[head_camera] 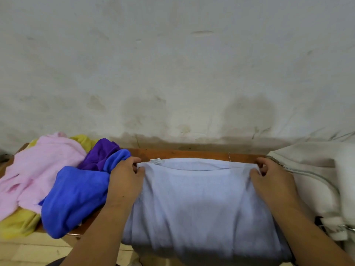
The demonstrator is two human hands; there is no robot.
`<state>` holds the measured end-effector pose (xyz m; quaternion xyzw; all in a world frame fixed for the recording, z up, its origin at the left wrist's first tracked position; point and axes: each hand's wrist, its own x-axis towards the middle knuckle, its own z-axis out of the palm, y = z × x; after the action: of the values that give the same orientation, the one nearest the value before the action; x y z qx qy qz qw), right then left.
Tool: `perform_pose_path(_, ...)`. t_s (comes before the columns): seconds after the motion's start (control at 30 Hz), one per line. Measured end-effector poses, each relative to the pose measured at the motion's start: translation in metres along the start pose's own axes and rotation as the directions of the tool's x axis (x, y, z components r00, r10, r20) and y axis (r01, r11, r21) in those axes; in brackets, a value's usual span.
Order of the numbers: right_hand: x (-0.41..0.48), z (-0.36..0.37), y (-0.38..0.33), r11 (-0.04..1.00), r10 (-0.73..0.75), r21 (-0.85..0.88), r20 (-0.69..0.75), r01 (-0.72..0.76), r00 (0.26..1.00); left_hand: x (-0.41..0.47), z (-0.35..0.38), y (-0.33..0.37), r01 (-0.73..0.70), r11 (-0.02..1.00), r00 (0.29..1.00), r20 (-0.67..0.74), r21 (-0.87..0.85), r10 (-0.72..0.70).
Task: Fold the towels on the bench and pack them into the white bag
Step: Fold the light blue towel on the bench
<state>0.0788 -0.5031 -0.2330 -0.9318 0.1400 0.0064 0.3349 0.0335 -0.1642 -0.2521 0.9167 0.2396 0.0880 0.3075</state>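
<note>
Head view: my left hand (124,181) and right hand (272,183) each pinch a far corner of the pale towel (201,198), spread mid-frame on the counter (192,153); I judge a fold is in hand, next squaring edges before the bag (315,169) at right.

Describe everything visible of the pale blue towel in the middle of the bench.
The pale blue towel looks like soft terry, doubled so two layers show at its far edge. A small white tag sits near its far left corner. It lies across the bench, its near part hanging over the front edge, between a bright blue towel and the white bag. The left hand and right hand pinch its far corners.
</note>
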Motion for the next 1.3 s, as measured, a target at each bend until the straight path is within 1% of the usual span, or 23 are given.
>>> perform_pose_path(0.07,0.002,0.000,0.000,1.000,0.008,-0.021,0.006,-0.008,1.000,0.002,0.000,0.001,-0.001,1.000,1.000,0.010,0.031,0.001)
perform_pose_path(0.2,0.005,0.001,0.004,1.000,-0.015,-0.010,-0.017,0.015,1.000,0.001,-0.002,0.005,0.026,0.999,0.999,0.035,0.040,-0.028)
perform_pose_path(0.33,0.006,0.002,0.009,0.998,-0.035,0.058,-0.027,0.037,0.999,-0.004,-0.016,0.014,0.031,0.999,0.999,0.045,-0.017,-0.030)
perform_pose_path(0.37,0.006,0.002,0.009,0.995,-0.032,0.089,-0.024,0.034,0.999,-0.005,-0.021,0.015,0.021,0.999,0.999,0.043,-0.030,-0.019)
perform_pose_path(0.43,0.006,0.000,0.010,0.975,-0.007,0.220,-0.017,0.011,1.000,-0.006,-0.032,0.019,0.007,0.996,0.999,0.036,-0.084,-0.004)
perform_pose_path(0.53,0.010,-0.004,0.014,0.875,-0.012,0.483,-0.008,0.015,1.000,-0.009,-0.046,0.023,0.023,0.972,0.999,0.045,-0.236,-0.013)
perform_pose_path(0.6,0.010,-0.006,0.015,0.825,-0.045,0.563,-0.016,0.046,0.999,-0.008,-0.051,0.022,0.050,0.937,0.997,0.068,-0.345,-0.028)
perform_pose_path(0.7,0.008,-0.008,0.016,0.805,-0.076,0.585,-0.065,0.099,0.995,-0.004,-0.053,0.015,0.117,0.865,0.992,0.106,-0.487,-0.074)
perform_pose_path(0.8,0.008,-0.008,0.014,0.789,-0.051,0.609,-0.070,0.083,0.996,-0.003,-0.054,0.012,0.199,0.751,0.979,0.163,-0.629,-0.123)
perform_pose_path(0.87,0.007,-0.009,0.010,0.755,-0.020,0.654,-0.058,0.053,0.998,-0.002,-0.054,0.013,0.244,0.670,0.969,0.198,-0.701,-0.146)
perform_pose_path(0.97,0.008,-0.010,0.009,0.701,0.031,0.713,-0.035,0.003,0.999,-0.002,-0.056,0.017,0.290,0.583,0.957,0.238,-0.759,-0.165)
perform_pose_path(1.1,0.009,-0.010,0.010,0.637,0.093,0.770,-0.019,-0.044,0.996,-0.003,-0.060,0.023,0.296,0.539,0.955,0.250,-0.789,-0.159)
perform_pose_path(1.2,0.010,-0.010,0.010,0.638,0.090,0.769,-0.034,-0.031,0.995,-0.003,-0.062,0.023,0.266,0.552,0.964,0.225,-0.790,-0.142)
perform_pose_path(1.23,0.011,-0.010,0.011,0.649,0.095,0.760,-0.039,-0.032,0.995,-0.002,-0.063,0.022,0.238,0.587,0.971,0.198,-0.774,-0.133)
perform_pose_path(1.3,0.013,-0.009,0.011,0.655,0.101,0.755,-0.043,-0.034,0.994,0.000,-0.063,0.016,0.138,0.723,0.990,0.101,-0.677,-0.094)
